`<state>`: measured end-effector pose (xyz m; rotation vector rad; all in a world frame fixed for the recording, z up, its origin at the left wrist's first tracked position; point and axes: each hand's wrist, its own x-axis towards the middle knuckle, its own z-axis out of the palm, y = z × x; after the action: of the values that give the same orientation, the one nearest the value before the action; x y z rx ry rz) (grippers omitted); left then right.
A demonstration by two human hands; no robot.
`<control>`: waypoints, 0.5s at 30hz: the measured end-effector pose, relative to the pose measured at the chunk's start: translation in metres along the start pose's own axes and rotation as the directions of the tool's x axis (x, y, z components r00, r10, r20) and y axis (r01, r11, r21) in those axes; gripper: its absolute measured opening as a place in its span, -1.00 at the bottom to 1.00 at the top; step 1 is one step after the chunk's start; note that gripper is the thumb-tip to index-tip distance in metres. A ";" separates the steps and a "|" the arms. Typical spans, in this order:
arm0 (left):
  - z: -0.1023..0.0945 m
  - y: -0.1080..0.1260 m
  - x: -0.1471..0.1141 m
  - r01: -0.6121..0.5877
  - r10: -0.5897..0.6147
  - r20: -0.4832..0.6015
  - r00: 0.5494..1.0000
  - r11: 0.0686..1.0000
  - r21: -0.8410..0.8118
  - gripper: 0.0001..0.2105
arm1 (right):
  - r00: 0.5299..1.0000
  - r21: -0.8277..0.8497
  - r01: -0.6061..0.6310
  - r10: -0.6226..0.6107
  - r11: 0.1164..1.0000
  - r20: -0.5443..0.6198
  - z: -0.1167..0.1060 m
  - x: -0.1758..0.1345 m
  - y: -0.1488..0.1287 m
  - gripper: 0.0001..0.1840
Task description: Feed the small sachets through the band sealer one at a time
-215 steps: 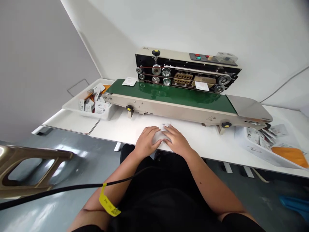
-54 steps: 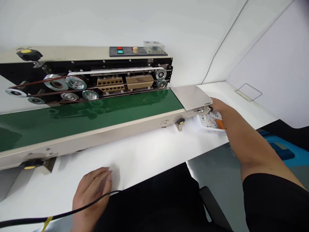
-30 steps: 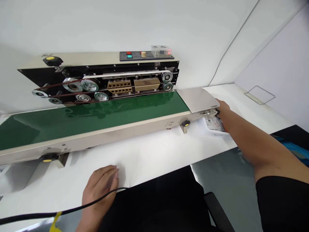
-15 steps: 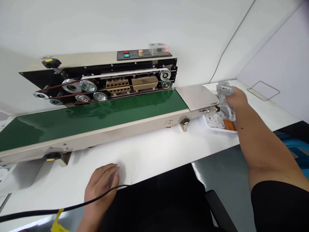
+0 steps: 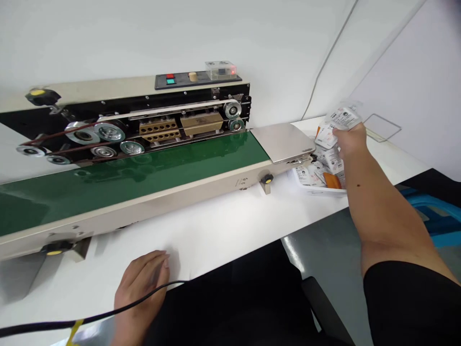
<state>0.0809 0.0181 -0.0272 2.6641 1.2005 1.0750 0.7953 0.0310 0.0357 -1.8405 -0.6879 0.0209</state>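
My right hand [image 5: 352, 141] is closed on several small printed packets [image 5: 344, 117], white and clear with dark print. It holds them above a white bin [image 5: 317, 191] filled with more packets [image 5: 333, 161], some of them orange [image 5: 331, 180]. My left hand [image 5: 142, 283] rests on the white table [image 5: 216, 235] near its front edge, its fingers loosely bent and nothing in them. A black cable [image 5: 108, 313] passes in front of my left wrist.
A band sealing machine [image 5: 162, 115] with a green conveyor belt [image 5: 151, 178] spans the table along the wall. Its metal end plate [image 5: 283, 142] reaches toward the bin. A blue stool [image 5: 437, 206] and a black chair armrest [image 5: 322, 307] are at the lower right.
My right hand has turned and lifted slightly, and the printed faces of the packets now show. The view has shifted a little to the right. My left hand stays on the table.
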 end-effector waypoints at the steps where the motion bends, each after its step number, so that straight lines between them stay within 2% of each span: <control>1: 0.000 0.000 0.000 0.006 -0.006 0.002 1.000 1.000 0.000 -0.88 | 0.999 0.078 -0.015 0.019 0.997 -0.050 0.001 0.000 -0.003 -0.38; 4: 0.000 -0.001 -0.002 0.017 -0.017 0.009 1.000 1.000 -0.008 -0.87 | 0.991 0.204 -0.010 0.038 0.979 -0.132 0.002 0.000 -0.007 -0.38; 12: 0.000 0.000 -0.002 0.015 -0.015 0.013 1.000 1.000 -0.001 -0.88 | 0.979 0.237 -0.049 0.093 0.970 -0.179 0.001 -0.004 -0.009 -0.48; 15: 0.001 -0.001 -0.002 0.008 -0.008 0.023 1.000 1.000 0.009 -0.88 | 0.982 0.191 -0.069 0.100 0.979 -0.159 0.002 -0.002 -0.005 -0.53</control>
<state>0.0800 0.0175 -0.0291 2.6683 1.2130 1.0375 0.7905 0.0325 0.0382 -1.6703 -0.4727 -0.0139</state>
